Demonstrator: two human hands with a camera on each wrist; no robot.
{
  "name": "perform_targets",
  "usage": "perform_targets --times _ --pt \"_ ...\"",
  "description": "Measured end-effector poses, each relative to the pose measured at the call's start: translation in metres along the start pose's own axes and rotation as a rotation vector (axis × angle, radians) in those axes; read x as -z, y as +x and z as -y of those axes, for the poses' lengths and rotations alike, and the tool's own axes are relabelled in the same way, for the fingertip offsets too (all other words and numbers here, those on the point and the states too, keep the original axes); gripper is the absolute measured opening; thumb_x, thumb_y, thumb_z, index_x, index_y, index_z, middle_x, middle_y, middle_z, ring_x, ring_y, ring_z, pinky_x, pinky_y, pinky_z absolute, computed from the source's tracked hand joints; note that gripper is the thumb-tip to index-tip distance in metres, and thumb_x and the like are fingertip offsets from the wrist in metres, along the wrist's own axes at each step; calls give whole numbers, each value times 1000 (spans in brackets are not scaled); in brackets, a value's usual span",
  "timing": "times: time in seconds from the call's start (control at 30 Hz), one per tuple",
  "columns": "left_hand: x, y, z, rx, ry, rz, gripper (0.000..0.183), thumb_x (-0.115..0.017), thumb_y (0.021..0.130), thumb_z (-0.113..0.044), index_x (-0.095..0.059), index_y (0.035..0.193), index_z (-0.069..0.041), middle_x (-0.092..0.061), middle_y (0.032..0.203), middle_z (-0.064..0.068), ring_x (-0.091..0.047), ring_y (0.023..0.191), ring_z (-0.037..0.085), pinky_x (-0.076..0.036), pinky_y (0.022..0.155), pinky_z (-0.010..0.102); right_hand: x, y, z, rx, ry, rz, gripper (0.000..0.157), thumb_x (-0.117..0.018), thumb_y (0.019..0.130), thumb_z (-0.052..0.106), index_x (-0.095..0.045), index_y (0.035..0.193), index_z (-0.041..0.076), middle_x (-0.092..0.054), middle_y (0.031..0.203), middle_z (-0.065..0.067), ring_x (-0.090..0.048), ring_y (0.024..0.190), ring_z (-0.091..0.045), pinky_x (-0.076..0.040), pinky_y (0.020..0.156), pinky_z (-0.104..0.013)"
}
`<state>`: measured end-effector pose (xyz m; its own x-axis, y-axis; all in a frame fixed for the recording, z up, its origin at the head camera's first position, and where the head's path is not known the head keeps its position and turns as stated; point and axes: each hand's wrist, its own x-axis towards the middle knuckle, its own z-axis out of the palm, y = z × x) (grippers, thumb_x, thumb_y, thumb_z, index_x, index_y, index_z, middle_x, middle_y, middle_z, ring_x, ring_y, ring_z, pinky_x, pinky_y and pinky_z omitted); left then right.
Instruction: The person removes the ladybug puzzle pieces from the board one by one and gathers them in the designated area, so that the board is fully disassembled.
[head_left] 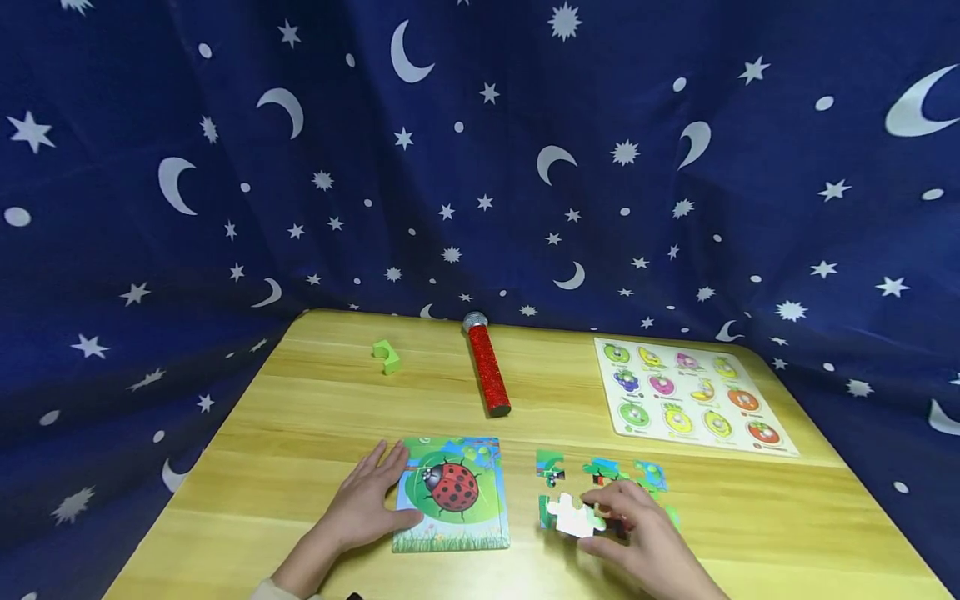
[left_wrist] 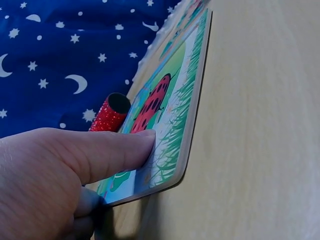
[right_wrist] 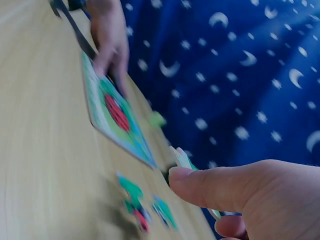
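Observation:
My left hand (head_left: pixel 363 502) rests at the left edge of a square ladybug puzzle board (head_left: pixel 487 508), fingers straight and thumb lying on its face. The left wrist view shows the thumb (left_wrist: pixel 115 154) flat over the picture, beside the red ladybug; the other fingers are mostly hidden. To the right, my right hand (head_left: pixel 645 533) pinches a jigsaw piece (head_left: pixel 574 517) between thumb and fingers, its pale side facing up in the head view. Several loose jigsaw pieces (head_left: pixel 551 463) lie on the table around and partly beneath that hand.
A red glittery microphone (head_left: pixel 489 371) lies behind the puzzle board. Farther left is a small green block (head_left: pixel 388 358) with a curved notch. A fruit peg board (head_left: pixel 693 396) sits at the back right of the wooden table (head_left: pixel 300 400). A star-and-moon curtain (head_left: pixel 480 167) hangs behind.

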<state>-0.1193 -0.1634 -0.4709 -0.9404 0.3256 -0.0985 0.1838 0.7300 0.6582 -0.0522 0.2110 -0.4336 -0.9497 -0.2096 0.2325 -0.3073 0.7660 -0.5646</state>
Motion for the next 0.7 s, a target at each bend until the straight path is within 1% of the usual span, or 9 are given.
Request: perform_targets --times 0.1,0.17,0.2,0.27,0.37,0.43,0.53,0.6,0.7 --pt "0 0 1 1 -9 -4 99 -78 76 -50 -35 152 -4 -27 162 11 -10 153 40 -8 119 66 16 -10 -13 -64 -54 -43 42 -86 72 36 -72 110 24 -57 103 15 -53 86 0 -49 70 -22" --pt "0 1 2 0 -8 -7 99 -78 76 -50 -35 152 -4 -27 162 11 -9 153 40 -8 119 66 23 -16 -21 -80 -85 -75 43 -87 71 34 -72 110 25 -57 100 16 -53 86 0 -48 69 -22" --pt "1 1 2 -1 -8 -6 99 -78 76 -49 -34 152 -4 -26 162 11 -9 153 40 -8 119 66 26 -19 -24 -95 -97 -76 43 -87 71 35 -73 110 25 -57 99 17 -52 86 1 -47 69 -21" --pt "3 1 2 -3 -4 -1 98 -78 76 -49 -34 152 -4 -26 163 11 -9 153 40 -8 119 67 28 -25 -31 -76 -111 -102 43 -88 70 31 -73 110 24 -58 97 16 -52 85 1 -45 67 -22" --pt "5 2 2 -6 5 1 98 -77 77 -49 -34 152 -3 -25 163 12 -8 153 41 -7 119 67 29 -31 -39 -64 -128 -109 44 -89 69 30 -74 110 23 -57 95 16 -49 85 1 -43 66 -21" --pt "6 2 2 -7 9 1 98 -77 77 -49 -34 152 -3 -25 163 12 -9 153 41 -8 119 67 28 -34 -43 -60 -142 -97 45 -89 67 31 -74 109 24 -55 94 16 -45 85 2 -39 66 -21" --pt "5 2 2 -5 8 -1 98 -78 76 -48 -35 151 -2 -26 162 12 -9 153 41 -8 119 66 27 -39 -49 -62 -162 -52 44 -89 67 35 -75 108 27 -50 93 16 -37 84 3 -34 65 -20" --pt "4 2 1 -3 7 2 98 -78 76 -48 -35 151 -3 -26 162 12 -9 153 40 -8 120 65 25 -43 -53 -37 -163 -21 43 -88 67 37 -75 108 29 -48 93 18 -33 86 6 -33 66 -20" --pt "1 1 1 0 8 3 98 -78 76 -48 -34 151 -3 -26 162 12 -9 153 40 -8 120 64 21 -47 -59 55 -151 -26 44 -88 66 35 -74 108 30 -48 91 18 -31 87 6 -30 66 -20"
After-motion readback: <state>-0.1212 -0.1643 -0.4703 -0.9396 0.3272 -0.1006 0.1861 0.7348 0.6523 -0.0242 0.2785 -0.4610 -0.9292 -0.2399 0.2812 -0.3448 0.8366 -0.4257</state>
